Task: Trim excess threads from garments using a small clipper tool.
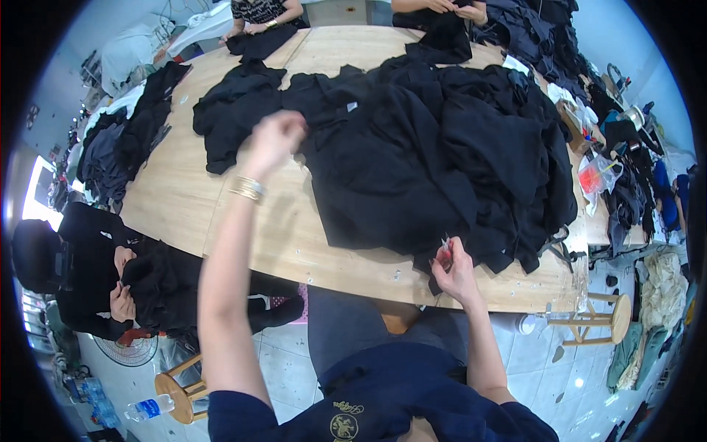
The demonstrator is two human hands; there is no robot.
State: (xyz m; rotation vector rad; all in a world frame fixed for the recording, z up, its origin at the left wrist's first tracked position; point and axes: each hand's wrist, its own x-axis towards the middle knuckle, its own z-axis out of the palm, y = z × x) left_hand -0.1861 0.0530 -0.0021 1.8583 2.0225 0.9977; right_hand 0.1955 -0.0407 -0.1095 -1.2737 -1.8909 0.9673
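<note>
From where I stand, the black cloth [398,169] lies in a wide heap on the worktop [353,274]. The right hand [460,274] grips what look like small snips [446,249], point upward, at the near edge of the heap. The left hand [280,132] is raised over the left side of the cloth, fingers bent; it is blurred, and I cannot tell if it pinches something. I judge that the step is trimming or checking of the cloth; the next move would call for a steady, flat edge and careful small cuts. About writing: a pale tag [352,107] on the cloth is too small to read. The navy shirt [398,368] bears gold script [348,407] above a round emblem [344,427], and the bottle [151,407] beside a stool [171,394] has a blue label [145,408].
</note>
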